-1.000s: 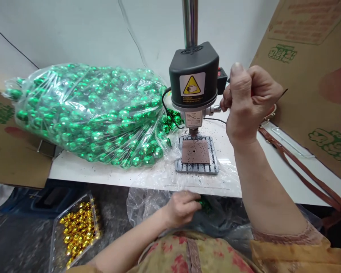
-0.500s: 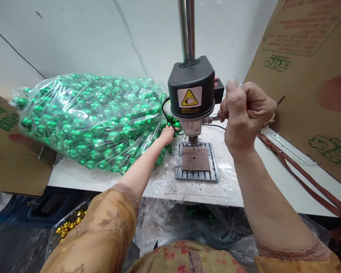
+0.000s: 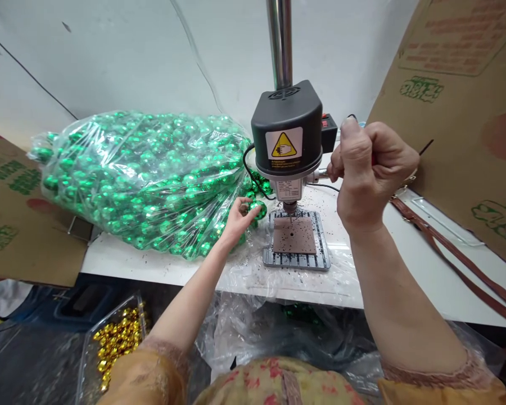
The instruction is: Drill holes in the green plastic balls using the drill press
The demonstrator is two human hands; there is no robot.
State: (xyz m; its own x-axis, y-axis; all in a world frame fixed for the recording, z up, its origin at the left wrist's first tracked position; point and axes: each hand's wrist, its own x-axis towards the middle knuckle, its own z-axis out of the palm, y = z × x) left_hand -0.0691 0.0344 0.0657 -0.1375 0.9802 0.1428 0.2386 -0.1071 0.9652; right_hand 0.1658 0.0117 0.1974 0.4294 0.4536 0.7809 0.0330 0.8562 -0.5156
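A small bench drill (image 3: 287,135) with a black head stands on a white table (image 3: 409,275), its bit above a brown block (image 3: 294,235) on a slotted metal base (image 3: 297,260). My right hand (image 3: 369,169) is closed in a fist round the drill's side lever. My left hand (image 3: 238,219) pinches one green faceted bead (image 3: 258,209) just left of the drill base, at the mouth of a large clear bag of green beads (image 3: 143,180).
Cardboard boxes stand at the right (image 3: 468,112) and at the left (image 3: 21,225). A brown strap (image 3: 459,264) lies across the table at right. A clear tray of gold beads (image 3: 118,343) sits low at left. Plastic sheeting (image 3: 278,320) with green beads hangs below the table edge.
My left hand rose from the plastic below the table to the bag's mouth, then drew back a little holding a green bead. The right hand stays on the lever.
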